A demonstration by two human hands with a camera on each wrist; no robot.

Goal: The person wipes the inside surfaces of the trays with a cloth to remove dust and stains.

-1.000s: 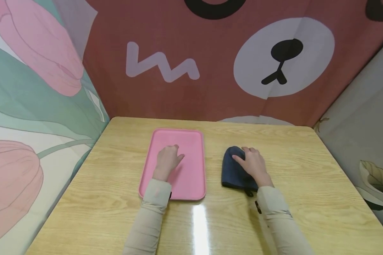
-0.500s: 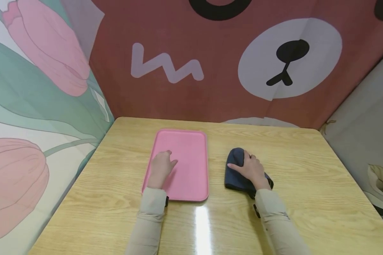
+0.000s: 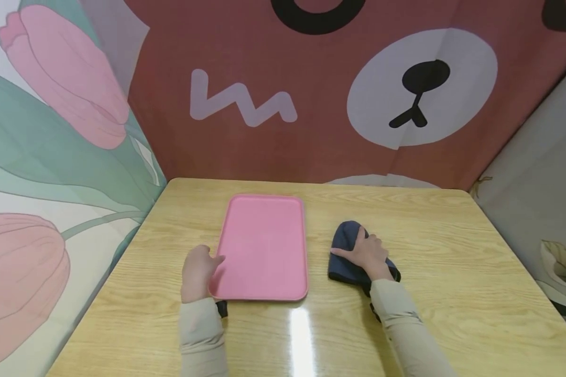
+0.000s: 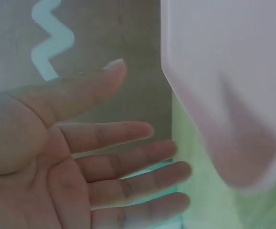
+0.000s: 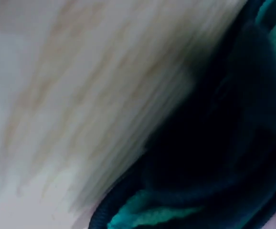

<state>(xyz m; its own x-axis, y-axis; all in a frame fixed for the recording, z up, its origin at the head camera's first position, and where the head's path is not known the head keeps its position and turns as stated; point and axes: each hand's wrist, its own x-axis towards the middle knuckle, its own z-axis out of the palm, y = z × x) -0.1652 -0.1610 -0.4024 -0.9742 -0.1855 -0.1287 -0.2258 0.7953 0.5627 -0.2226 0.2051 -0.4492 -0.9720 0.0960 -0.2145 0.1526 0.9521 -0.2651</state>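
Your right grip held the mitt, deep pinch likely best; tray lay beside your empty, relaxed left grip.

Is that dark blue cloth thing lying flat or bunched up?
Partly bunched: the dark blue cloth rumples under the right hand, and the right-wrist view shows its edge gaping, green inside.

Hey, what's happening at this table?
A person is working at a wooden table with bare hands. The right hand grips a dark blue cloth item, perhaps a mitt, with greenish lining showing in the right wrist view. The left hand holds nothing; its fingers are extended near the left edge of a pink tray. The cloth is beside the tray, not on it.
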